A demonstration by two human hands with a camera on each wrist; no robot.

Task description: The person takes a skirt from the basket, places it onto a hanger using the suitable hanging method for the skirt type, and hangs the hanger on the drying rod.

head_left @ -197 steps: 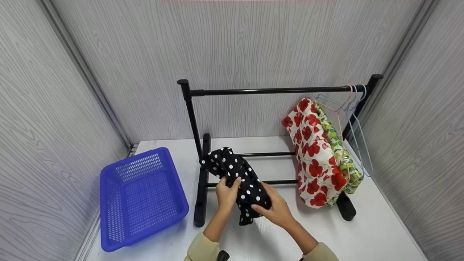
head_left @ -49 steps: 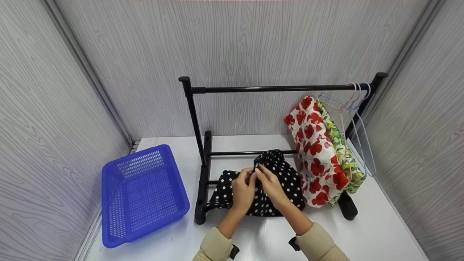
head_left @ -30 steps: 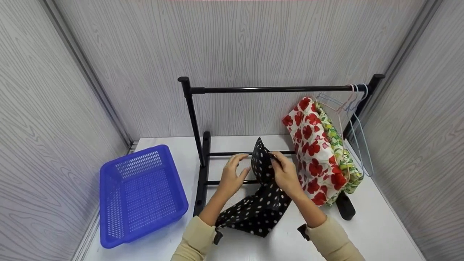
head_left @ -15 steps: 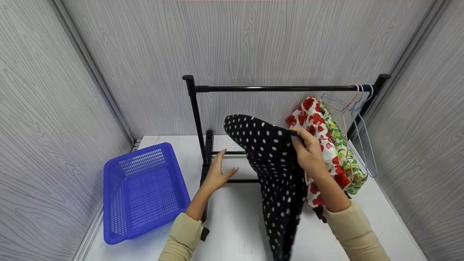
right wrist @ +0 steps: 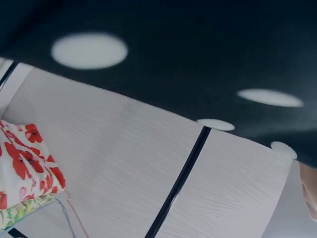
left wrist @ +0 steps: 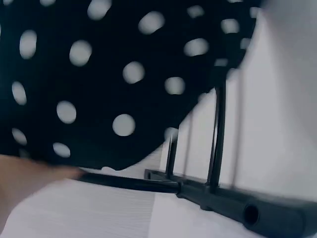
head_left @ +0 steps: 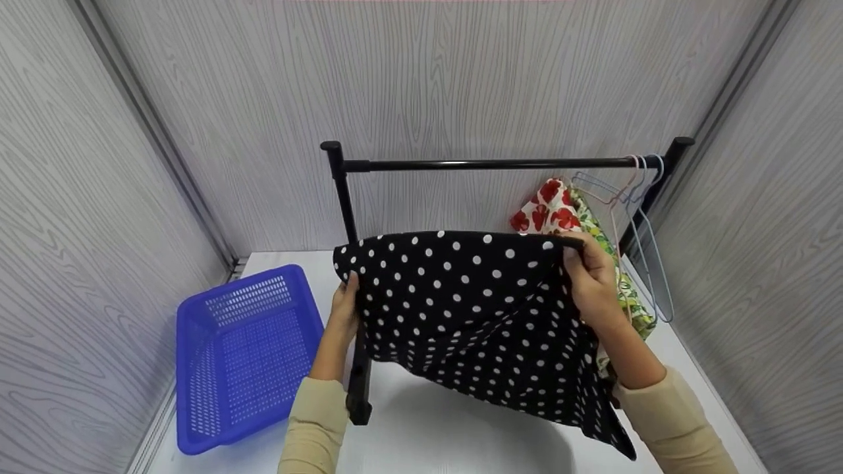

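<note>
A black cloth with white polka dots [head_left: 454, 296] is stretched out between both hands above the white table, its lower right corner hanging down. My right hand [head_left: 596, 286] grips its upper right corner, thumb in front and fingers folded behind. At the left edge, my left hand [head_left: 344, 309] holds the cloth with the thumb on the front; its other fingers are mostly hidden. The same polka-dot cloth [left wrist: 99, 94] fills much of the left wrist view, with a blurred part of the hand [left wrist: 34, 178] at lower left. In the right wrist view the cloth [right wrist: 163, 64] covers the top.
A black garment rack [head_left: 474, 164] stands behind the cloth. At its right end hang a red-flowered cloth [head_left: 553, 207], a green and yellow patterned cloth [head_left: 632, 306] and several thin hangers [head_left: 649, 243]. A blue plastic basket [head_left: 181, 368] sits at the left.
The polka-dot cloth, earlier bunched and folded, is lifted and spread wide. The right hand moved right with its corner; the left hand, free half a second ago, now holds the left edge.
</note>
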